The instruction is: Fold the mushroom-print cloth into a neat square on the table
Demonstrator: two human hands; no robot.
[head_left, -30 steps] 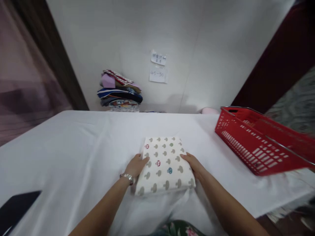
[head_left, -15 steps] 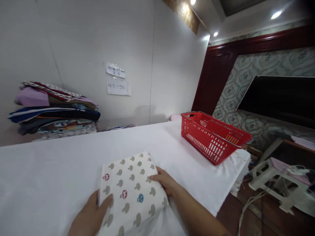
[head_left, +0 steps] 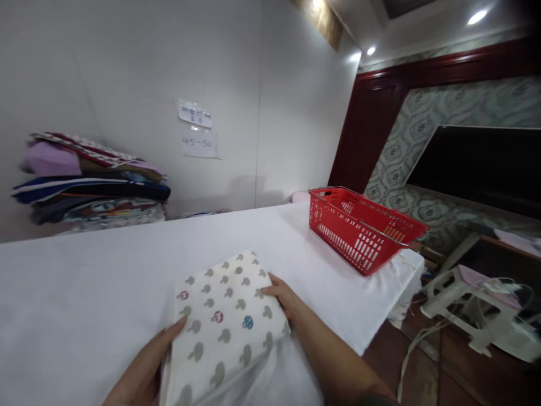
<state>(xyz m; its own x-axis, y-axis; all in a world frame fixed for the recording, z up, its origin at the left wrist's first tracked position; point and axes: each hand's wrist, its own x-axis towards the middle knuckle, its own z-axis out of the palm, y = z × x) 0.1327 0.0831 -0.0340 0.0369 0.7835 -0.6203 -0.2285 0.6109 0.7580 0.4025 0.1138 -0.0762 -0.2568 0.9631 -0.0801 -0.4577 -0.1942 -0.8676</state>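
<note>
A folded white cloth (head_left: 228,316) printed with grey, pink, green and blue mushrooms is at the near part of the white-covered table (head_left: 105,276). My left hand (head_left: 154,355) grips its left edge, thumb on top and the fingers hidden beneath. On the right edge my right hand (head_left: 283,299) holds it the same way, with the thumb side over the print. The cloth's near edge hangs loosely toward me. Whether its underside rests on the table cannot be seen.
A red plastic shopping basket (head_left: 359,231) stands at the table's right end. Folded garments (head_left: 93,183) are stacked by the wall at left. Paper labels (head_left: 198,144) hang on the wall. A white stool (head_left: 477,304) with cables stands right of the table.
The view has tilted slightly downward. My left hand has slid a little along the cloth's left edge, and the cloth has turned slightly. Both hands still hold it.
</note>
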